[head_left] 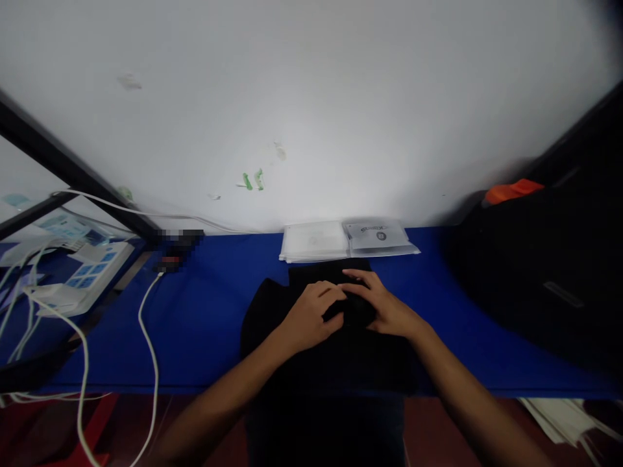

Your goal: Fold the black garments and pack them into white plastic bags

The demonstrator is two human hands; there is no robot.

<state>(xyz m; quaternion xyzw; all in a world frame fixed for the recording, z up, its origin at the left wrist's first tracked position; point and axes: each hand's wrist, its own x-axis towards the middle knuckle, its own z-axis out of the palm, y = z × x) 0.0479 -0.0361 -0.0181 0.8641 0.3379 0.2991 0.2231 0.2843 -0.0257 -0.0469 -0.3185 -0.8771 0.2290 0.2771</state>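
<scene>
Handling black cloth (265, 311) seems the current step. I see left hand (309, 318) and right hand (387, 309), fingers half-curled, grip unclear; next calls for steady pressure.

A pale wall (365, 117) with green marks stands behind the blue tabletop (195, 318); 2 plastic packets (315, 241) lie side by side along the tabletop's back edge; a bulky black bag (545, 266) fills the tabletop's right end, with an orange item (514, 191) near its top; a pixelated dark object (178, 250) sits at the tabletop's back left, a white cable (154, 357) hanging from it; left of the tabletop lies a white power strip (92, 279).
</scene>
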